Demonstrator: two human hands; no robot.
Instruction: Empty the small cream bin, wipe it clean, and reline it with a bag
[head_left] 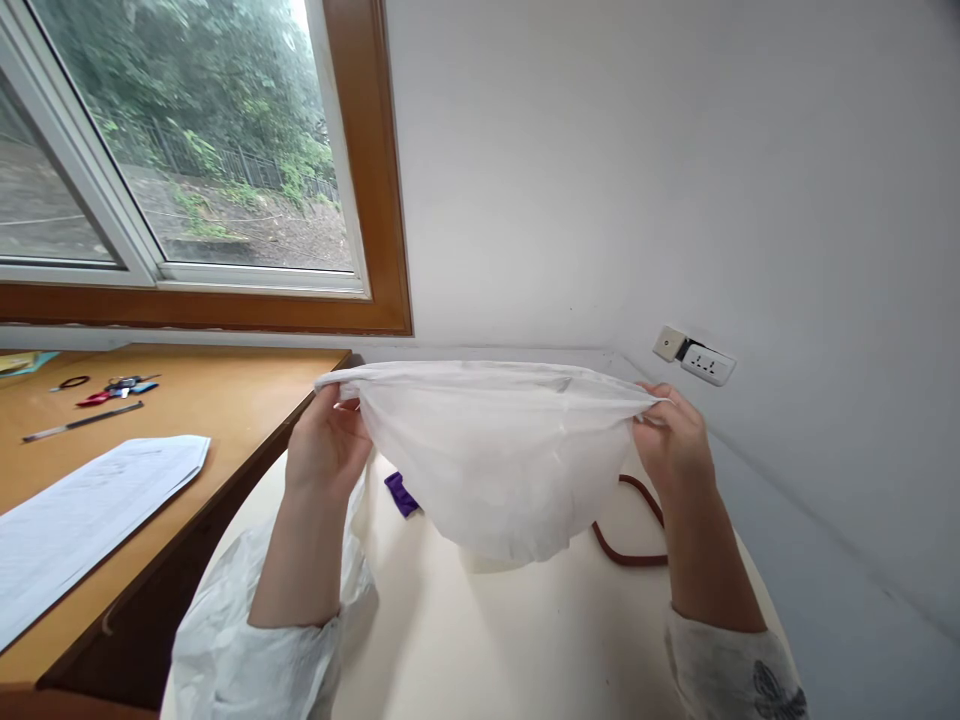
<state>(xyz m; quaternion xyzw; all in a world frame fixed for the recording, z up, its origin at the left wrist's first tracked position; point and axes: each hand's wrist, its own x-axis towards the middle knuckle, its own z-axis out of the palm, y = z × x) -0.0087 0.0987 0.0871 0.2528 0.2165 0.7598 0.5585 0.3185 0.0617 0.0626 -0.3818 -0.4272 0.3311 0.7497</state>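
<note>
A thin white cloth or bag [495, 460] is stretched sideways above a cream round table [465, 650], its lower part hanging in a rounded sag. My left hand [328, 440] pinches its left end, and my right hand [675, 435] pinches the right end. Below it, partly covered, lie a purple item [403, 494] near my left hand and a brown cord-like loop [634, 560] near my right hand. Something pale under the sagging part is mostly hidden.
Crumpled white material [225, 600] lies at the table's left side. A wooden desk [247, 385] on the left bears papers [105, 500], a pen [82, 422], keys [124, 388] and a black loop [73, 382]. Behind are a wall with a socket [708, 364] and a window [225, 140].
</note>
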